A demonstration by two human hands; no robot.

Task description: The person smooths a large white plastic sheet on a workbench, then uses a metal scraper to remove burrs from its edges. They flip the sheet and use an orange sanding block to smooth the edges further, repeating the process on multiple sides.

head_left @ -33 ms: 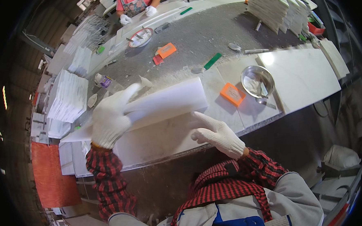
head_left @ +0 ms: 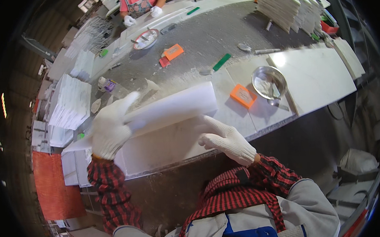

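Observation:
A long white stone strip [head_left: 176, 103] lies tilted on the bench, its right end raised off the surface or resting on an edge; which, I cannot tell. My left hand [head_left: 110, 130], in a white knit glove, lies over the strip's left part, fingers stretched and spread, slightly blurred. Close to the strip's lower edge, near its right end, is my right hand [head_left: 228, 143], also gloved, with index finger extended and thumb apart. Whether that fingertip touches the strip is unclear. Beneath are pale marble slabs [head_left: 157, 156] along the bench's near edge.
Right of the strip are an orange box [head_left: 243, 96] and a steel bowl [head_left: 261, 93] with white paste and a scraper. A green-handled tool [head_left: 222, 62] lies beyond. Stone slabs are stacked left [head_left: 71, 101] and far right [head_left: 276, 6]. A gloved co-worker [head_left: 143, 5] stands across the bench.
My left hand has shifted slightly left over the strip. The whole view has moved a little; my right hand stays by the strip's right end.

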